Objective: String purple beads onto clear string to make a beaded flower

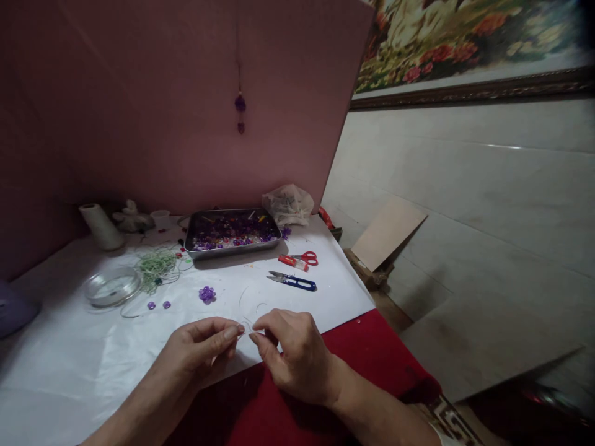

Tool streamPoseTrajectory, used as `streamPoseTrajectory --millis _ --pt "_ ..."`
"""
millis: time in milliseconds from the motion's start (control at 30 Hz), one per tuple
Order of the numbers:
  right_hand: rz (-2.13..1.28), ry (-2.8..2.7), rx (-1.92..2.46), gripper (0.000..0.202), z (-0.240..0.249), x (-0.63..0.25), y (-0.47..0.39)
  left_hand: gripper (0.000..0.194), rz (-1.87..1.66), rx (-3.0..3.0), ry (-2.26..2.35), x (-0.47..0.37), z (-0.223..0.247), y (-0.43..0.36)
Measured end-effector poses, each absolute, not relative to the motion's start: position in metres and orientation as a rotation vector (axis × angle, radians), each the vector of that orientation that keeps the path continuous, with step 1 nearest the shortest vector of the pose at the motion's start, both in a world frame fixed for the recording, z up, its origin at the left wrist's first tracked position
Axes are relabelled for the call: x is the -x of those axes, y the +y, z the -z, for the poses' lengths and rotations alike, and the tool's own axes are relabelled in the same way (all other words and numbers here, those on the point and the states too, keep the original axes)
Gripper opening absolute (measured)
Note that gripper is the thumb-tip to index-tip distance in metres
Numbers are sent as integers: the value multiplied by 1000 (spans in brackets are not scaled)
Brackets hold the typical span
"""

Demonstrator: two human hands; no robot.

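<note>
Thin clear thread (245, 319) runs between my two hands near the table's front edge, its loose ends curling up above them. My left hand (204, 347) pinches the thread between thumb and index finger. Close beside it, my right hand (295, 353) pinches the thread too, fingers bent. Any small bead at the fingertips is too small to make out. A purple beaded flower (207, 295) lies on the white sheet (158, 347) beyond my left hand. Two purple beads (158, 305) sit left of it. Blue thread snips (292, 281) lie beyond my right hand.
A metal tray (235, 249) of mostly purple beads stands at the back, beside a plastic bag (289, 204). Red scissors (309, 257) lie right of the tray. At the left are green cord (157, 267), a clear spool (113, 286) and a white cone (101, 228).
</note>
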State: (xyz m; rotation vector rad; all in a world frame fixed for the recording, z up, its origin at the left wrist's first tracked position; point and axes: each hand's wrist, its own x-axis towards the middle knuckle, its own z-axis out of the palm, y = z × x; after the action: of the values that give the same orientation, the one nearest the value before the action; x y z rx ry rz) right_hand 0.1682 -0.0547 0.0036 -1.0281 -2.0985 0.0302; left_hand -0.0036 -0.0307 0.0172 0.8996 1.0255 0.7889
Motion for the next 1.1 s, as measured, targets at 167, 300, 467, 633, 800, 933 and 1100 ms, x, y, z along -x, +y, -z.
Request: streamPoseTrajectory --millis 167,300,467,633,800,933,1100 --pt "21 -2194 985 12 -2 -167 -56 24 -780 -877 992 6 -14 -28" --pt "-32 -2211 984 12 0 -167 -56 33 -772 -891 1052 4 -13 -28" --pt "-11 -2180 1012 12 0 -167 -55 34 -808 -917 1082 2 -13 -30" --pt "-8 -2197 1003 14 0 -165 -54 32 -822 -907 1084 3 -13 -29" --pt "-43 -2293 1097 12 -16 -173 -62 31 -847 -976 1083 6 -12 -27" --pt "36 -2551 1157 10 -51 -187 -73 33 -883 -978 1177 3 -16 -30" --pt "195 -2669 1048 22 -99 -201 -73 37 -872 -1024 1230 1 -21 -33"
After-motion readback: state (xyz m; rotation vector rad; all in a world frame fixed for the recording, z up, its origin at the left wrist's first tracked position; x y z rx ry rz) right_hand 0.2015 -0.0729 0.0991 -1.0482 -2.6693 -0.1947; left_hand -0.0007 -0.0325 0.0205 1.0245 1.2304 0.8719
